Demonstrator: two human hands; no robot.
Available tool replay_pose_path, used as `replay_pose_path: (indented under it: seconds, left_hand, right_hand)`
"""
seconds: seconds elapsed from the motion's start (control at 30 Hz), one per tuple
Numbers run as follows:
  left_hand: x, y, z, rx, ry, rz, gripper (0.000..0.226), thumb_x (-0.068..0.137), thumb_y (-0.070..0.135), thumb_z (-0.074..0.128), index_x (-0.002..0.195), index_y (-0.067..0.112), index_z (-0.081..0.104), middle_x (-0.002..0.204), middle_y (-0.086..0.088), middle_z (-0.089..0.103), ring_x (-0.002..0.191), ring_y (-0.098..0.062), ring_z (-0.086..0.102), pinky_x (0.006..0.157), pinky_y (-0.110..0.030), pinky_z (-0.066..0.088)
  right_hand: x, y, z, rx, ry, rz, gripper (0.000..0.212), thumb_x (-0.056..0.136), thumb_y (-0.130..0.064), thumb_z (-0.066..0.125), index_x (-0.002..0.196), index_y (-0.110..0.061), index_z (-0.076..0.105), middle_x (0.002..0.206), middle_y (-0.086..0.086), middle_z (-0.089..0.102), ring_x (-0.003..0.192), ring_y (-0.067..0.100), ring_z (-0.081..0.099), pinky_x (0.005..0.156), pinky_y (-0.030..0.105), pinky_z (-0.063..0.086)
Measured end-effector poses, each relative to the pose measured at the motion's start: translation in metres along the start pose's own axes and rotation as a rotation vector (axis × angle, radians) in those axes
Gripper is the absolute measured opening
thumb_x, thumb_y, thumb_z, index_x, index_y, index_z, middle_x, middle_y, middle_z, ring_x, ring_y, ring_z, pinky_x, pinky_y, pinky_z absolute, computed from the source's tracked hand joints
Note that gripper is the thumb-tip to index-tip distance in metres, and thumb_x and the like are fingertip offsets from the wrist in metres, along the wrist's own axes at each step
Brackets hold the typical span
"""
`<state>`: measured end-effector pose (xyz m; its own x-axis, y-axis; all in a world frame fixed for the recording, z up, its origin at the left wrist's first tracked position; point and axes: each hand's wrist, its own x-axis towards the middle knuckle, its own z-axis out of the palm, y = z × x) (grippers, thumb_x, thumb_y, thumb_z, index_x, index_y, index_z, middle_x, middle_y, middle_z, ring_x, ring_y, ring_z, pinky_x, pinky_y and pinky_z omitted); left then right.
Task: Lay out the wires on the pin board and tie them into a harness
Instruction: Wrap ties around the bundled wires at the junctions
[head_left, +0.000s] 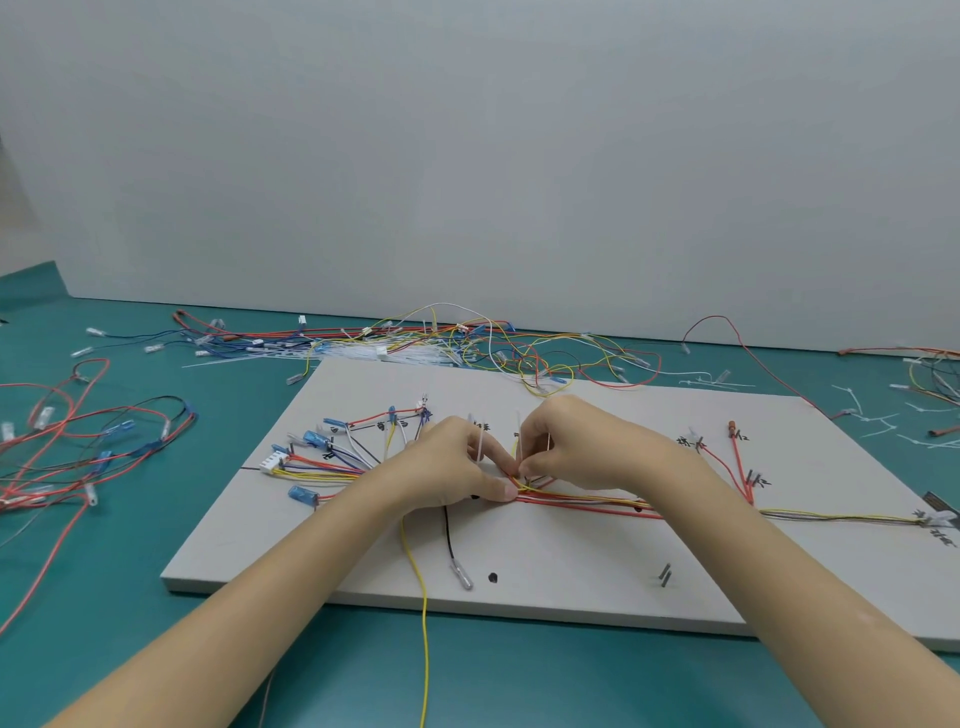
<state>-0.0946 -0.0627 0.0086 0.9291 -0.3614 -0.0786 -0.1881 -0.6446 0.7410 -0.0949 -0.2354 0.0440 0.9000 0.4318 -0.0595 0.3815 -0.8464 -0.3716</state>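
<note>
A white pin board (519, 566) lies on a green table (104, 623) in the lower middle of the frame. Across its centre runs a bundle of wires (587, 503), red and yellow, from blue connectors at the left to a plug near the right edge. Both hands meet at the middle of the bundle. The left hand (447, 467) has its fingers curled and pinches the wires with a white cable tie (480, 447) standing up beside its fingers. The right hand (566, 441) also has curled fingers and pinches at the same place; which strand it holds, I cannot tell. One yellow wire (423, 623) hangs over the near edge of the board. Two metal pins (665, 574) stand on bare board at the lower right. Loose wires (467, 345) lie in a heap behind the far edge, and more at the left.
</note>
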Motion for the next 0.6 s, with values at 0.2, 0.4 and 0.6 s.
replay_pose_path:
  seconds: [0.2, 0.4, 0.6]
  left_hand:
    - [0.001, 0.000, 0.000, -0.003, 0.014, -0.004, 0.013, 0.072, 0.036, 0.083, 0.082, 0.038, 0.075, 0.097, -0.010, 0.067, 0.091, -0.016, 0.055, 0.070, -0.023, 0.042]
    - [0.002, -0.002, 0.001, -0.006, 0.012, -0.002, 0.013, 0.072, 0.035, 0.083, 0.081, 0.038, 0.074, 0.100, -0.009, 0.067, 0.097, -0.016, 0.056, 0.072, -0.022, 0.042]
    - [0.001, -0.001, 0.001, 0.001, 0.017, -0.004, 0.014, 0.072, 0.035, 0.083, 0.084, 0.035, 0.076, 0.096, -0.010, 0.069, 0.094, -0.018, 0.060, 0.073, -0.022, 0.045]
  right_hand:
    - [0.006, -0.002, -0.002, -0.029, 0.003, 0.008, 0.008, 0.086, -0.012, 0.068, 0.080, -0.015, 0.070, 0.073, -0.003, 0.063, 0.067, 0.010, 0.055, 0.058, 0.021, 0.041]
    - [0.002, 0.003, 0.000, 0.064, 0.055, -0.009, 0.010, 0.084, -0.009, 0.068, 0.077, -0.016, 0.071, 0.076, -0.002, 0.068, 0.063, 0.000, 0.057, 0.055, 0.014, 0.044]
    - [-0.009, 0.006, 0.005, 0.342, 0.101, -0.002, 0.016, 0.078, 0.005, 0.064, 0.072, -0.008, 0.070, 0.066, 0.007, 0.070, 0.060, 0.019, 0.066, 0.049, 0.022, 0.051]
